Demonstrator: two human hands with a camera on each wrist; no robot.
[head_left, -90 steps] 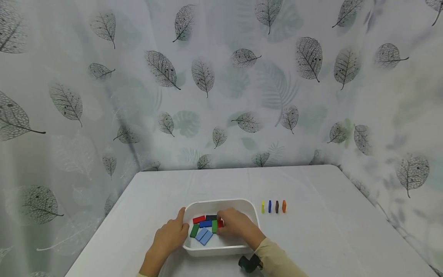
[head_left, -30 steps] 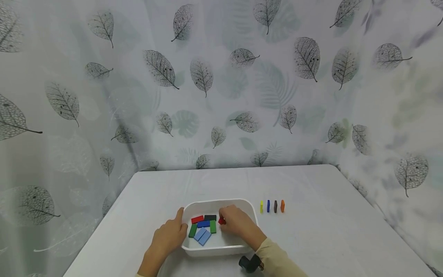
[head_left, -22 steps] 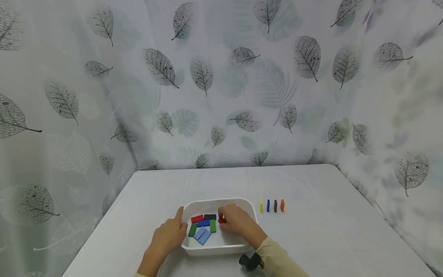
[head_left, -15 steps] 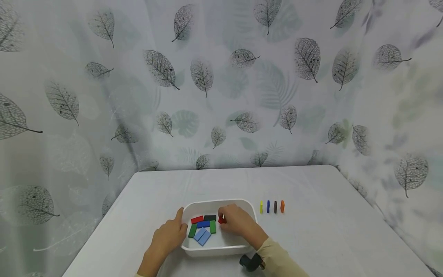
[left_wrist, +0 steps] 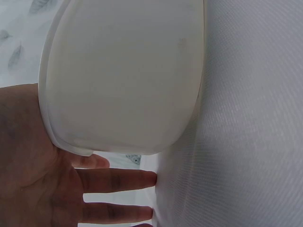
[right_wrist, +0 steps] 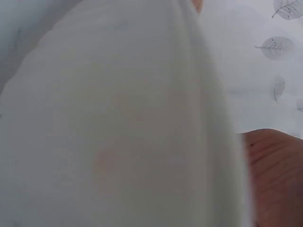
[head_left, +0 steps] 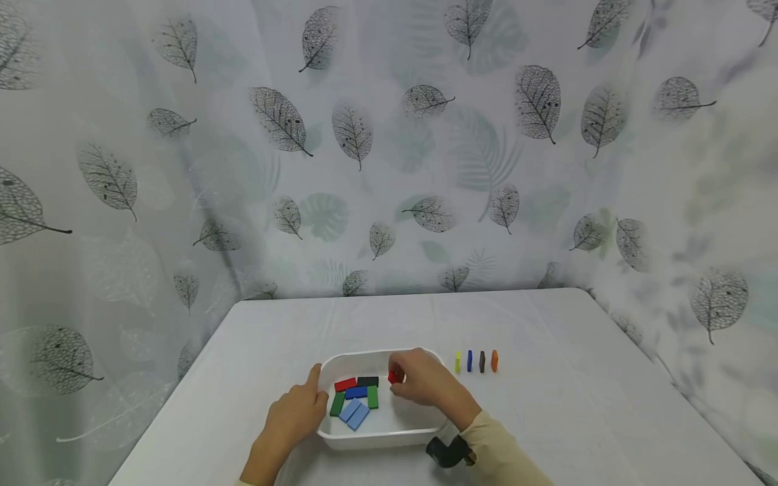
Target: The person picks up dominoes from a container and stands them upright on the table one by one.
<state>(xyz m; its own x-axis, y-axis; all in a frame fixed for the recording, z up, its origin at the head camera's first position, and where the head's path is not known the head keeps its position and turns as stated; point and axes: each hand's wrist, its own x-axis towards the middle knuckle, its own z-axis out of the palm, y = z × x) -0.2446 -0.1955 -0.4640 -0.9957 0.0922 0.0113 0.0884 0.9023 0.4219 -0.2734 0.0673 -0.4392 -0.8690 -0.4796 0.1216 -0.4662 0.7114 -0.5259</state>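
My right hand (head_left: pixel 425 379) pinches a red domino-like block (head_left: pixel 392 376) between thumb and fingers, over the right half of a white tray (head_left: pixel 383 442). The left hand (head_left: pixel 294 415) lies along the tray's left end. In the left wrist view, that hand's fingers (left_wrist: pixel 118 180) stretch straight past the tray's outer wall (left_wrist: pixel 128 75), tips at the tabletop. Flat in the tray lie another red block (head_left: pixel 345 385), a black one (head_left: pixel 367 381), a blue one (head_left: pixel 356 392), two green ones and two light blue ones. The tray wall (right_wrist: pixel 142 113) hides the right fingers in the right wrist view.
Right of the tray, a row of blocks stands on edge: yellow (head_left: pixel 458 362), blue (head_left: pixel 470 361), dark brown (head_left: pixel 482 362) and orange (head_left: pixel 495 361). A black device (head_left: pixel 448 451) sits at my right wrist. Leaf-print curtains (head_left: pixel 389 169) surround the white table (head_left: pixel 577 405).
My right hand first had its fingers at the red block beside the green one, then gripped it and has now lifted it slightly up and right. The left hand stays in place.
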